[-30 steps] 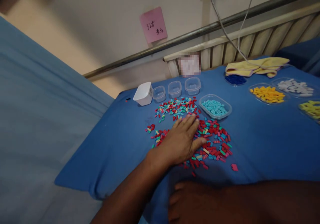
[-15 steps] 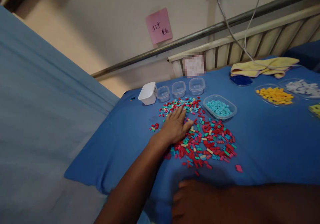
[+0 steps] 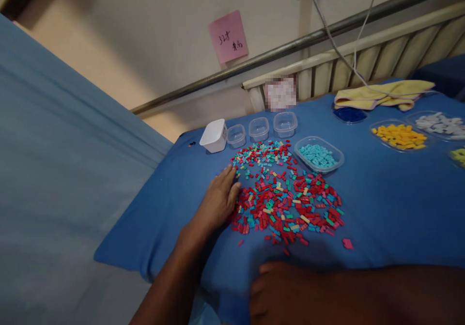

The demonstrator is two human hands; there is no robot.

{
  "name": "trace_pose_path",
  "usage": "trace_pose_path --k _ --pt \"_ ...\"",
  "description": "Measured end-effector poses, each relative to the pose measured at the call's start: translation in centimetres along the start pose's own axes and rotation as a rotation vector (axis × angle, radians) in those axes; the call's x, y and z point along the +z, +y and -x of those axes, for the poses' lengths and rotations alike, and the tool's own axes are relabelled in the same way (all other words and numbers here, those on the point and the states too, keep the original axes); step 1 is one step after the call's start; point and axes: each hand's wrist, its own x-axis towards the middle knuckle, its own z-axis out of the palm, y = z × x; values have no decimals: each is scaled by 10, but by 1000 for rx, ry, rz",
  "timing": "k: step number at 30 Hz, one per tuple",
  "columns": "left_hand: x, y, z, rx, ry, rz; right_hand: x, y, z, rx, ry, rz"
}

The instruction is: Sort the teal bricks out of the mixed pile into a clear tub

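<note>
Fingers together and palm down, the left hand (image 3: 218,200) lay flat on the blue cloth (image 3: 381,208), holding nothing, its thumb side pressed against the left edge of the pile of small bricks (image 3: 285,196). The left forearm ran from the lower middle of the view up and to the right, the wrist nearly straight, the fingertips pointing toward the far end of the pile. Red, teal and a few pale pieces made up that pile, which was spread across the cloth between the hand and the clear tray of light-blue bricks (image 3: 318,154). The right hand (image 3: 276,291) rested low at the near edge of the table, its forearm lying across the bottom of the view; it was dark and partly cut off, so I could not tell whether it was open or curled.

Behind the pile stood a white tub (image 3: 214,136) and three small clear cups (image 3: 260,128) in a row. Off to the right sat a tray of yellow bricks (image 3: 399,136), with a yellow towel (image 3: 381,95) beyond it. A pink note (image 3: 228,36) hung on the wall.
</note>
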Motion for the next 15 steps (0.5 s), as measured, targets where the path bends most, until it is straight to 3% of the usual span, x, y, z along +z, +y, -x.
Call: trace_pose_path --k 3,6,8,12,15 --pt "-5 -11 -8 -11 134 34 0 -3 2 0 -3 8" --pt "-7 -9 -25 -17 170 61 -4 -5 3 19 -7 12" --pt "-6 -3 -40 -8 123 74 -4 -5 3 23 -9 28" --pt "0 9 -63 90 -88 0 3 -3 3 0 7 20" --pt "1 12 -68 101 -138 -39 5 -4 2 14 17 -6"
